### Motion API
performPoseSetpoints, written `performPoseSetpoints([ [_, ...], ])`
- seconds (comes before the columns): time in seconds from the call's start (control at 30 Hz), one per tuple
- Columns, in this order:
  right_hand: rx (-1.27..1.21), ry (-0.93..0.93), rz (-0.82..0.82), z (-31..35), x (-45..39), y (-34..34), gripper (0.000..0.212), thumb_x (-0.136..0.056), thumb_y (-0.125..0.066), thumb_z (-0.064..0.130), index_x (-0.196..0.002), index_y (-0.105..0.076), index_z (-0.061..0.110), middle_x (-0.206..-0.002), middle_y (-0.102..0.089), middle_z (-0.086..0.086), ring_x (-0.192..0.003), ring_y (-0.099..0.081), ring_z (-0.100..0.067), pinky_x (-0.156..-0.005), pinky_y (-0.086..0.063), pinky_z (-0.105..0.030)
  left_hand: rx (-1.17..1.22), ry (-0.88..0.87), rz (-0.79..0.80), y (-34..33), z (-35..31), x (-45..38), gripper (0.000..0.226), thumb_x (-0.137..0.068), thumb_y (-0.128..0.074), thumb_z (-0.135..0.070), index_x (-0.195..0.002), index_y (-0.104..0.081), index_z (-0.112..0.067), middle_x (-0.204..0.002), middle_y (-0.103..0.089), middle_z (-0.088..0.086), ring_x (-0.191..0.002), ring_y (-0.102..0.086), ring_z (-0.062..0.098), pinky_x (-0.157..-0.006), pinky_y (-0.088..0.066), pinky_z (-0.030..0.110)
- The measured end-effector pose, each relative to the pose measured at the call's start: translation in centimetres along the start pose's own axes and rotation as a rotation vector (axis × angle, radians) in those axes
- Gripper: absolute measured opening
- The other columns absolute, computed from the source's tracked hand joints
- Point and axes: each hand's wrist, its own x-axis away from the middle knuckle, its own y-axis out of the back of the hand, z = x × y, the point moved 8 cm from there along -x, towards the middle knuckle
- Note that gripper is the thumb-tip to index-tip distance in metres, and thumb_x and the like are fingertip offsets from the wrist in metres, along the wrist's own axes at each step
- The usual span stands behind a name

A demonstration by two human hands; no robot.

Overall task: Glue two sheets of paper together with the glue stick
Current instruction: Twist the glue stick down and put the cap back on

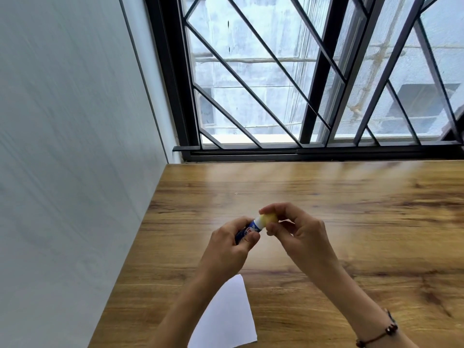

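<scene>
A pale wall (70, 146) is seen at the left; beside it a wooden table (351, 247) is set under a barred window (288, 71); a white paper sheet (226, 320) is laid flat near the table's front edge, partly hidden by the left forearm. The glue stick (253, 226) is held above the table, its blue barrel gripped in the closed left hand (229, 247); its long axis is tilted, the yellow cap (344, 219) pointed up and to the right. The cap is pinched by the fingertips of the right hand (298, 232); a beaded bracelet (381, 334) is worn on that wrist.
</scene>
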Motion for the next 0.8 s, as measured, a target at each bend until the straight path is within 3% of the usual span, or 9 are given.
performPoseSetpoints([
  [0.17, 0.2, 0.214, 0.178, 2.0, -0.3, -0.6, 0.018, -0.081, -0.065, 0.007, -0.099, -0.065, 0.01, -0.08, -0.07, -0.001, -0.061, -0.063, -0.009, -0.062, -0.055, -0.031, -0.031, -0.072, 0.057, 0.5, -0.9, 0.0, 0.015, -0.086, -0.056, -0.012, -0.097, -0.064, -0.018, -0.08, -0.063, 0.011, -0.072, -0.053, 0.023, -0.064, -0.043, 0.031],
  [0.33, 0.422, 0.354, 0.171, 3.2, -0.4, -1.1, 0.023, -0.088, -0.05, 0.027, -0.09, -0.06, 0.006, -0.069, -0.065, -0.004, -0.05, -0.052, -0.017, -0.045, -0.047, -0.035, -0.136, -0.175, -0.011, 0.5, -1.9, 0.0, 0.012, -0.085, -0.054, -0.005, -0.088, -0.063, -0.013, -0.06, -0.049, -0.012, -0.056, -0.044, 0.004, -0.052, -0.03, 0.012],
  [0.4, 0.471, 0.303, 0.165, 2.6, -0.4, -1.2, 0.04, -0.093, -0.039, 0.041, -0.083, -0.057, 0.006, -0.059, -0.057, -0.003, -0.047, -0.048, -0.02, -0.044, -0.037, -0.032, -0.182, -0.211, -0.066, 0.5, -2.2, 0.2, 0.01, -0.084, -0.054, -0.004, -0.087, -0.062, -0.009, -0.061, -0.047, -0.013, -0.056, -0.043, 0.006, -0.053, -0.029, 0.013],
  [0.5, 0.49, 0.172, 0.112, 1.3, -0.3, -1.2, 0.067, -0.084, -0.016, 0.064, -0.069, -0.052, 0.009, -0.049, -0.04, 0.005, -0.044, -0.04, -0.019, -0.046, -0.031, -0.03, -0.203, -0.266, -0.123, 0.2, -2.6, 0.7, 0.012, -0.082, -0.054, -0.005, -0.09, -0.063, -0.005, -0.069, -0.055, -0.005, -0.061, -0.045, 0.007, -0.057, -0.033, 0.017],
  [0.6, 0.477, 0.105, 0.041, 0.8, -0.2, -0.6, 0.057, -0.088, -0.029, 0.06, -0.06, -0.044, 0.012, -0.046, -0.032, 0.009, -0.044, -0.039, -0.02, -0.045, -0.033, -0.033, -0.126, -0.269, -0.156, -0.3, -2.5, 1.2, 0.008, -0.082, -0.056, -0.005, -0.088, -0.062, -0.005, -0.066, -0.049, -0.015, -0.06, -0.045, 0.002, -0.056, -0.032, 0.01],
  [0.7, 0.516, 0.143, 0.023, 1.3, 0.0, -0.7, 0.044, -0.088, -0.043, 0.05, -0.069, -0.049, 0.011, -0.052, -0.045, 0.004, -0.045, -0.046, -0.021, -0.045, -0.041, -0.034, -0.068, -0.232, -0.164, -0.8, -1.7, 1.1, 0.006, -0.081, -0.062, -0.009, -0.087, -0.062, -0.009, -0.063, -0.053, -0.009, -0.059, -0.047, 0.007, -0.055, -0.037, 0.015],
  [0.8, 0.522, 0.171, 0.029, 1.3, 0.3, -1.4, 0.024, -0.084, -0.06, 0.035, -0.082, -0.054, 0.012, -0.065, -0.06, -0.002, -0.054, -0.057, -0.023, -0.05, -0.05, -0.038, -0.042, -0.21, -0.144, -1.4, -0.7, 1.0, 0.011, -0.079, -0.066, -0.011, -0.089, -0.063, -0.013, -0.071, -0.064, -0.001, -0.069, -0.056, 0.009, -0.063, -0.047, 0.02],
])
